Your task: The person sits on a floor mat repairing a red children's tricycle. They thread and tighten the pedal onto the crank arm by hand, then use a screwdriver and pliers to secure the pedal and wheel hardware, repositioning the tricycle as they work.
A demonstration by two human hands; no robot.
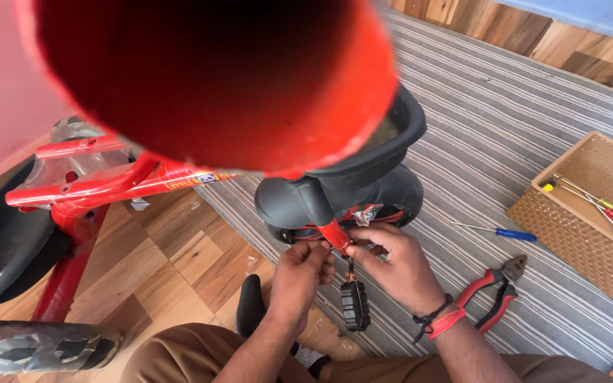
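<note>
A small red bicycle lies in front of me, its red frame (101, 186) running left and a black front wheel with mudguard (349, 186) in the middle. A big blurred red round part (207, 78) fills the top of the view. My left hand (301, 273) pinches the lower end of the red fork (335, 235) by the wheel. My right hand (396, 262) grips the same spot from the right, fingers closed on the fork end. A black pedal (355, 305) hangs just below both hands.
Red-handled pliers (494, 291) and a blue-handled screwdriver (505, 232) lie on the striped grey rug (505, 135). A woven basket (590, 220) at the right holds more screwdrivers. A black tyre (1, 241) is at the left, over wooden floor (179, 262).
</note>
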